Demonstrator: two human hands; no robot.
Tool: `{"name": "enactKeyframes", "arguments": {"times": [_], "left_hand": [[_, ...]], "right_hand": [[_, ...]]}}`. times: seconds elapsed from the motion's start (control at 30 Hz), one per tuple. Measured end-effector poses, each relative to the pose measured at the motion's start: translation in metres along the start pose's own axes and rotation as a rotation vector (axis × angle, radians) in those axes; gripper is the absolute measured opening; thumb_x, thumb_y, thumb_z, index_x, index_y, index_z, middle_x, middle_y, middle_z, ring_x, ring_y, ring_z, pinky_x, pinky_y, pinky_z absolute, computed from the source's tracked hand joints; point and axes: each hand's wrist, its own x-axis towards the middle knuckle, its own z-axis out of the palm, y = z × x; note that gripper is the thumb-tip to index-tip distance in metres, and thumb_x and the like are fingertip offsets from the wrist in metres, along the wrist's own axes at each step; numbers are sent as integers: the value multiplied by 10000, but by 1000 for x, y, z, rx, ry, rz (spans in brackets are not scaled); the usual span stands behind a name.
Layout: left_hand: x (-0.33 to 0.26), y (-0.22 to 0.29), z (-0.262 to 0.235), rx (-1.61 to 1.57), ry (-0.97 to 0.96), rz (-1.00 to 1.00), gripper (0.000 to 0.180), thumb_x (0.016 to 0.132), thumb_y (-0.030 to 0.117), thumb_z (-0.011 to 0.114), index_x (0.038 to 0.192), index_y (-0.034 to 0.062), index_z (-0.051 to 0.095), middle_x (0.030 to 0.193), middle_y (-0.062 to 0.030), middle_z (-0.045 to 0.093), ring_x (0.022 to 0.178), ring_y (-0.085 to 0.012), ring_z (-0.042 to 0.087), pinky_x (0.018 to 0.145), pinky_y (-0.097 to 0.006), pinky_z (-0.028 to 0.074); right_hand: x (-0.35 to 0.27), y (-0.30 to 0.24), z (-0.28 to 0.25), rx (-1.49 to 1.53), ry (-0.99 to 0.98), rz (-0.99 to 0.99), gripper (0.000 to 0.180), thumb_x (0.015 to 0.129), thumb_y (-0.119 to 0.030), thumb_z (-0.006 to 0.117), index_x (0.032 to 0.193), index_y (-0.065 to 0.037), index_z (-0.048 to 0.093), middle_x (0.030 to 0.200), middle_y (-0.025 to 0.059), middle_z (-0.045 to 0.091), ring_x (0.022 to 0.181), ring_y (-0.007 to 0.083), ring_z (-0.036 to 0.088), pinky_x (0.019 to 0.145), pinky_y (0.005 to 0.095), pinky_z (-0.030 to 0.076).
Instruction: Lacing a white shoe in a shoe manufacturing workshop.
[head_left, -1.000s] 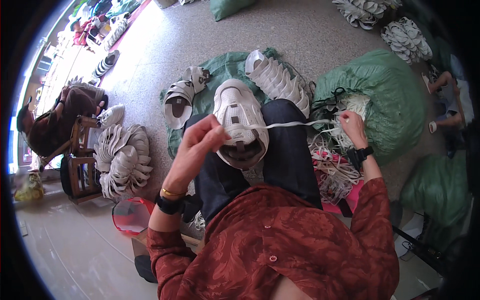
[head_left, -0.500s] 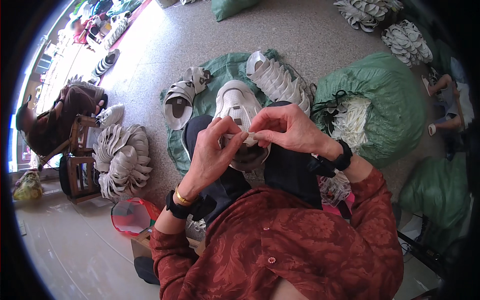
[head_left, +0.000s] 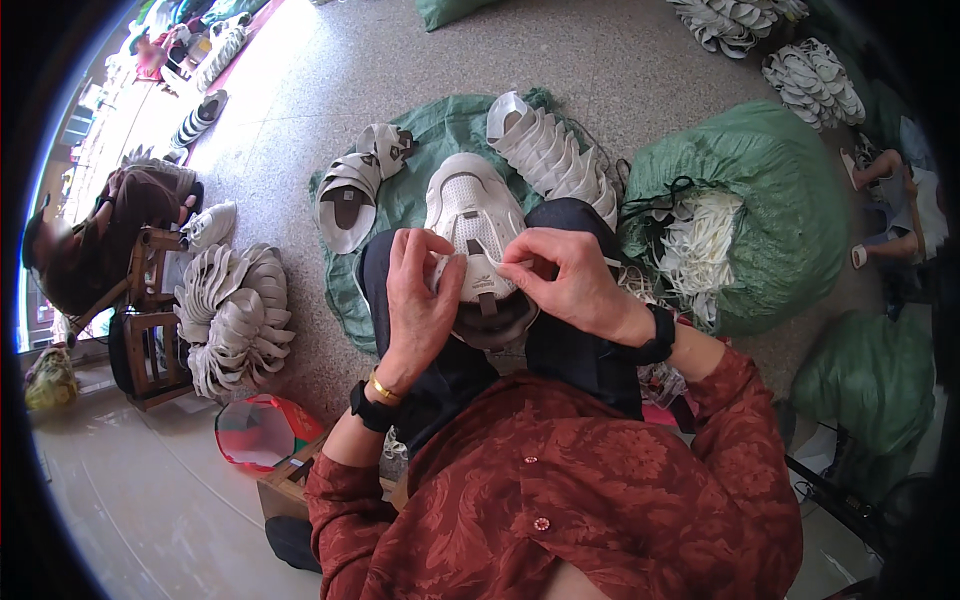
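A white sneaker (head_left: 468, 185) with a perforated toe is held between my knees, its toe pointing away from me and its dark opening toward me. White shoelace (head_left: 495, 243) crosses the throat of the shoe above the tongue. On the left side of the shoe, my left hand (head_left: 420, 300) is closed in a pinch on the lace, with a bit of white showing at the fingertips. My right hand (head_left: 580, 285) pinches the lace on the opposite side, thumb against forefinger. The fingers partly hide the lace and the eyelets.
Nested white shoe uppers (head_left: 555, 160) lie on a green cloth (head_left: 425, 125), with more shoes (head_left: 347, 205) to the left. At right stands a green sack (head_left: 770, 210) holding white laces (head_left: 703, 250). A ring of uppers (head_left: 235, 315), a wooden chair (head_left: 160, 350) and a red-rimmed container (head_left: 265, 432) sit left.
My hands have moved apart from their meeting point above the shoe, one to each side. The tongue and the lace between them now show.
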Motion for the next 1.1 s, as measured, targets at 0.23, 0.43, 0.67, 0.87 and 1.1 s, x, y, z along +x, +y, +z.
{"name": "enactKeyframes", "arguments": {"times": [0.23,0.43,0.67,0.87,1.1], "left_hand": [[-9,-10,15,-51,92,0,150,846,-31,620,960,8,532,929,-89,489,793,-212,473,713,-325,433],[-18,-21,20,-55,115,67,167,894,-53,606,1004,28,510,985,-33,476,805,-91,454,720,-229,410],[-26,-20,24,-200,172,-32,172,816,-47,652,925,22,538,913,-58,508,768,-162,478,705,-292,426],[1,-18,5,-245,21,-211,222,818,49,756,863,30,538,780,0,529,678,-84,475,623,-249,419],[35,-18,2,-31,-69,-158,274,795,146,811,853,18,575,733,-25,564,628,-107,526,586,-265,460]], "right_hand": [[1,11,16,-237,86,-331,159,832,1,721,972,-28,651,787,96,632,634,253,644,581,352,518],[-2,10,18,-166,61,-239,139,830,-10,707,949,-29,636,788,112,631,686,287,657,615,372,529],[-10,18,24,-23,77,-184,100,867,-35,729,948,-18,673,823,75,680,600,152,636,546,305,504],[-5,12,11,49,63,101,87,882,-92,753,900,-30,696,652,-7,583,580,34,463,517,233,390],[13,32,2,14,174,142,119,851,-126,770,861,-36,693,575,28,541,522,59,453,493,270,394]]}}
